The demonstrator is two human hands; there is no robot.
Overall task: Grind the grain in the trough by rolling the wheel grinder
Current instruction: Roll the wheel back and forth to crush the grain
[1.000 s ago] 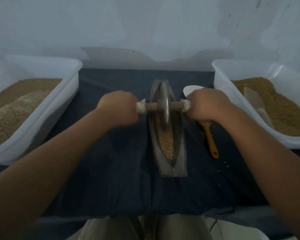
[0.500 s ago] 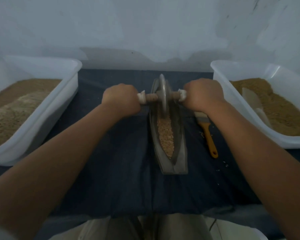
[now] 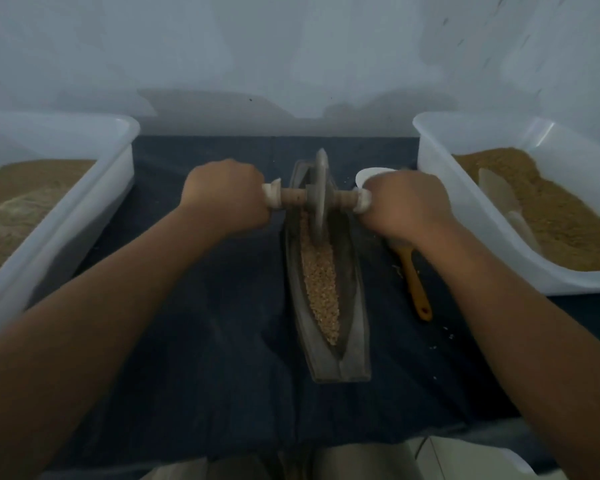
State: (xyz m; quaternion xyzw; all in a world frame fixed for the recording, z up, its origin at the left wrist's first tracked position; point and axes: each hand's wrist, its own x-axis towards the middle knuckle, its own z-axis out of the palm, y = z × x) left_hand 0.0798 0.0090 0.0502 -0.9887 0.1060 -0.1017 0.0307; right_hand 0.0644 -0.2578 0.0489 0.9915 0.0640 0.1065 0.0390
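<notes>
The left hand (image 3: 222, 195) and right hand (image 3: 402, 206) are each closed in a fist round one end of the axle (image 3: 291, 197). The wheel (image 3: 321, 192) stands upright between them, probably so that the push is even on both sides and the disc stays on edge in the groove without tipping. The trough (image 3: 355, 306) lies lengthwise on the desk (image 3: 205, 306), running from between the hands back toward the person, which lets the arms drive the wheel straight out and back. The grain (image 3: 321, 282) fills the groove on the near side of the hands. A brush (image 3: 414, 282) lies just under and behind the right hand and a white scoop (image 3: 368, 173) peeps out beyond it, both seemingly kept in reach. The left bin (image 3: 94, 188) and right bin (image 3: 440, 174) sit outside the hands. A second ago the wheel was nearer the trough's middle. It has since rolled to the far end, baring more grain, and sits about where it was half a second ago.
</notes>
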